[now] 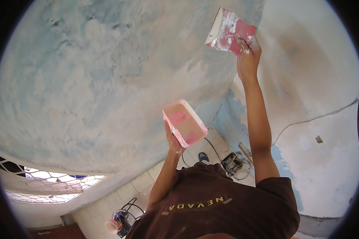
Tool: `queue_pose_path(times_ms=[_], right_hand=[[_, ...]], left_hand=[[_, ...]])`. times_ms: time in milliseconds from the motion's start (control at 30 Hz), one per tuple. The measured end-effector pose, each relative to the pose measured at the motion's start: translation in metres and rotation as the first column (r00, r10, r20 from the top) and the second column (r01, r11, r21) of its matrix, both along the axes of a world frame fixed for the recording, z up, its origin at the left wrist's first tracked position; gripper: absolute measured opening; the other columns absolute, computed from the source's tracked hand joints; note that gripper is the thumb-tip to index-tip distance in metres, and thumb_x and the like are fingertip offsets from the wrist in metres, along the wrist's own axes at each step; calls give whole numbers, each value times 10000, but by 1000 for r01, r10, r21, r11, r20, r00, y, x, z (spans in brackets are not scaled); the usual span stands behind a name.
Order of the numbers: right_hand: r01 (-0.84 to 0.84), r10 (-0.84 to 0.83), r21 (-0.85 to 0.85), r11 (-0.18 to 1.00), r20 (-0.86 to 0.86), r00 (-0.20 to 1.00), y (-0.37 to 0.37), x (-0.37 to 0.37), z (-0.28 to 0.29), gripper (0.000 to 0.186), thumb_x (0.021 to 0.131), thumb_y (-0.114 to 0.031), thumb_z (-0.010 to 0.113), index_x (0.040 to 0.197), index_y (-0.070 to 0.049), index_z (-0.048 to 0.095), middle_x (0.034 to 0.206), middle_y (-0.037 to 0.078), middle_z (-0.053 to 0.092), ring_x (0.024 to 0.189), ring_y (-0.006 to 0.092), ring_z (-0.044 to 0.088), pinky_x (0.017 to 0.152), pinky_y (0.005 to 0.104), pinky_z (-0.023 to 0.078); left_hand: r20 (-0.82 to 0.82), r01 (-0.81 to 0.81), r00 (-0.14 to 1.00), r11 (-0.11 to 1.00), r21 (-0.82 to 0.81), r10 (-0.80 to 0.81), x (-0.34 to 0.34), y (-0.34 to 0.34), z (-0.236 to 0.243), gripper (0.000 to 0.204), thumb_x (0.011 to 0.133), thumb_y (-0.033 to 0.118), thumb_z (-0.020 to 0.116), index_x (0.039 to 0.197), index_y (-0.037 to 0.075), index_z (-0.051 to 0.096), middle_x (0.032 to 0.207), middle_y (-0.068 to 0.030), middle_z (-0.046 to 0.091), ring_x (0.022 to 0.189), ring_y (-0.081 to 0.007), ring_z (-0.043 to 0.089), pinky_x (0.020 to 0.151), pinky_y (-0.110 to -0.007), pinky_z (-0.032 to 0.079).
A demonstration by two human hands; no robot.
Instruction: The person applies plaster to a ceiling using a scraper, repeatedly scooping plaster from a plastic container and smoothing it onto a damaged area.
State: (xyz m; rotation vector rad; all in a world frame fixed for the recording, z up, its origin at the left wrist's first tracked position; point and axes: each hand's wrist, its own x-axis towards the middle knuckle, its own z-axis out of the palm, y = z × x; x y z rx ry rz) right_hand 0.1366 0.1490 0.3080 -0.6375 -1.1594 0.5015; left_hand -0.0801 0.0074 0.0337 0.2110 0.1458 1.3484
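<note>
Right hand grips a stiff, light red trowel by its handle against the far wall; left hand cups a pink putty tray from beneath, likely slippery.

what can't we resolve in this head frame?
- Head view: grip of the right hand on the wide red plaster-smeared trowel; handle hidden behind the blade.
- Inside of the pink rectangular plastic tray held up by the left hand: contents blurred.
- Tangled tool and cable on the tiled floor: too small.
</note>
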Motion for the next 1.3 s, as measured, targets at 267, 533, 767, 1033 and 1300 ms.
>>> queue_pose_path(times_ms=[267,533,767,1033,1300], right_hand=[[-279,216,-372,885,-203,955,-103,-35,-108,307,957,-4,607,1257,55,575,1103,80,643,1054,144,618,970,300,492],[-50,26,-540,840,-52,998,-136,-37,-168,170,951,-23,633,1104,50,620,969,48,652,902,92,579,860,267,475],[135,-108,-516,846,82,991,-138,-37,-186,105,948,-54,668,1009,25,632,848,0,617,752,58,477,666,240,415],[227,-178,-502,835,145,973,-130,-40,-185,140,955,-85,680,1033,26,647,842,-24,605,726,53,449,637,235,387],[251,-274,-512,821,33,961,-125,-27,-195,207,988,-93,640,1153,31,622,920,0,622,793,70,480,702,241,414]], left_hand=[[-98,70,992,997,-43,-74,-6,-7,4,750,1023,659,361,1511,92,402,1439,-114,536,1297,-285,554,1092,-498,467],[-241,129,960,989,-72,-143,-4,-32,-16,769,1033,660,321,1504,59,407,1440,-143,532,1288,-270,559,1086,-453,477],[-300,157,934,976,-148,-196,-2,-40,-32,781,1037,657,309,1517,45,383,1456,-151,516,1307,-273,544,1094,-452,468],[-305,175,926,970,-170,-221,-4,-39,-46,774,1037,650,323,1519,47,376,1461,-149,511,1305,-277,545,1087,-454,473],[-206,210,947,959,-192,-249,-4,-41,-65,764,1031,651,345,1503,55,416,1452,-149,524,1300,-281,546,1088,-469,465]])
